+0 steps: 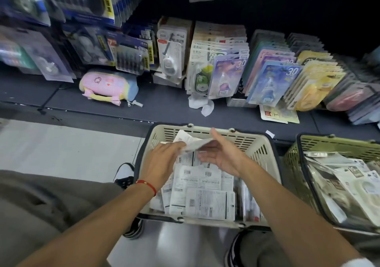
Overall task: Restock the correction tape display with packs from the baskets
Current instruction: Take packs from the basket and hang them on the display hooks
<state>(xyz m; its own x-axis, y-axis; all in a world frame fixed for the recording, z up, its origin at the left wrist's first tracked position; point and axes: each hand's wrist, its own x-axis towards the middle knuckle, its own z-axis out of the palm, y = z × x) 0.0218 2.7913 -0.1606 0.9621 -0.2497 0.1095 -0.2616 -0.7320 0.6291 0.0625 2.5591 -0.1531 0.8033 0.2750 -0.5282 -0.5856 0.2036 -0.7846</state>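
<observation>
A beige basket (255, 143) stands on the floor in front of me, filled with white correction tape packs (203, 194) lying face down, barcodes up. Both hands are over its far half. My left hand (162, 162) pinches a small stack of packs (193, 143) by its left end. My right hand (218, 153) is open, palm turned up under the right end of that stack, thumb raised. On the low dark shelf (164, 104) beyond the basket stand rows of correction tape packs (224, 71) in display racks.
A second, green basket (296, 176) with more packs stands to the right, touching the beige one. A pink pencil case (107, 86) and crumpled paper (200, 103) lie on the shelf. One loose pack (277, 113) lies flat there. My knees and shoes flank the beige basket.
</observation>
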